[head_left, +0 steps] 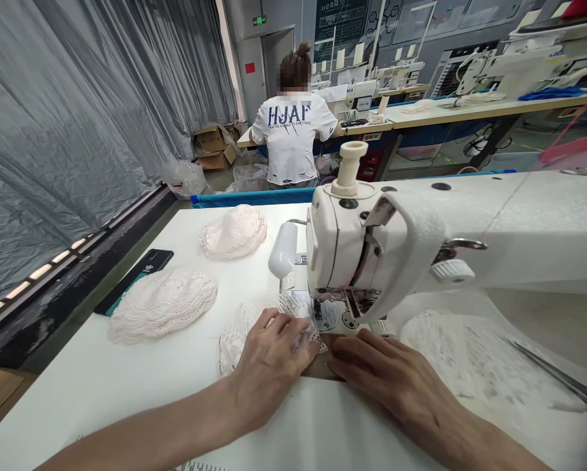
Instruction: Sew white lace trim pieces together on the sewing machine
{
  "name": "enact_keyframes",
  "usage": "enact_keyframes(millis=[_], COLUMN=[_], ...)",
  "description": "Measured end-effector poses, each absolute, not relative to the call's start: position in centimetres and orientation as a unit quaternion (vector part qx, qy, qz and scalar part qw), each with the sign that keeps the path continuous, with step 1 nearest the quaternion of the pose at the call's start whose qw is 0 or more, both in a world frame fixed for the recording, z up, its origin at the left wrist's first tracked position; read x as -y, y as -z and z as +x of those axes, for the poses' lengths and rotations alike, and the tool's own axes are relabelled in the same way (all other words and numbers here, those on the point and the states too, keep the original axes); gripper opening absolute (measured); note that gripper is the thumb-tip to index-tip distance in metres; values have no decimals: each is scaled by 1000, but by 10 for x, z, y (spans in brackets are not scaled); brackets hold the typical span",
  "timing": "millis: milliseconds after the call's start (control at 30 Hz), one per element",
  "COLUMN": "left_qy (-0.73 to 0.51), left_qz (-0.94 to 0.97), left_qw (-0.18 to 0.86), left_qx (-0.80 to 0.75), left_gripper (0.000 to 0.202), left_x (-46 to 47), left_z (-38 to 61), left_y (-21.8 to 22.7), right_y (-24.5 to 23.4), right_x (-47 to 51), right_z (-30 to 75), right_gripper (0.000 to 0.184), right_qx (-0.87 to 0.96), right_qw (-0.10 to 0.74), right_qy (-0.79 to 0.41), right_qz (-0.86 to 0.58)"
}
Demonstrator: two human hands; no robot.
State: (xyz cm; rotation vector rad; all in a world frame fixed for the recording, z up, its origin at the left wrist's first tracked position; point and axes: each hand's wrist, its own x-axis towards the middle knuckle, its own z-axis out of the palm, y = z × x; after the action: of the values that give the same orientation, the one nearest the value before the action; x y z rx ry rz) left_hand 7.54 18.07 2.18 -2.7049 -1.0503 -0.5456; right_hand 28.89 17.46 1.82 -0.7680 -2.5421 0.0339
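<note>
My left hand (276,356) is closed on a white lace piece (239,327), its fingers bent over the mesh just left of the needle area. A corner of the lace shows past the thumb. My right hand (386,366) rests at the front of the sewing machine (357,242), fingers bent and close together at the brown plate (323,366). Whatever those fingertips hold, if anything, is hidden. The presser foot (318,311) stands just beyond both hands.
Two stacks of pale lace pieces, a near stack (163,304) and a far stack (237,232), lie left on the white table (102,386). The near one partly covers a dark box (151,261). Scissors (558,373) lie right, on sheer white fabric (465,353). Ahead sits a co-worker (293,137).
</note>
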Motion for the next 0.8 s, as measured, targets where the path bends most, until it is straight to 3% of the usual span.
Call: enact_keyframes(millis=[800], left_qy=[156], left_qz=[-915], left_qw=[13], left_qx=[372], left_gripper=[13], left_x=[-218], left_z=[81], left_y=[-24], right_y=[-1], right_x=[-182], right_z=[285], right_gripper=[40], right_qx=[919], right_qw=[234], right_qy=[86], right_qz=[-306])
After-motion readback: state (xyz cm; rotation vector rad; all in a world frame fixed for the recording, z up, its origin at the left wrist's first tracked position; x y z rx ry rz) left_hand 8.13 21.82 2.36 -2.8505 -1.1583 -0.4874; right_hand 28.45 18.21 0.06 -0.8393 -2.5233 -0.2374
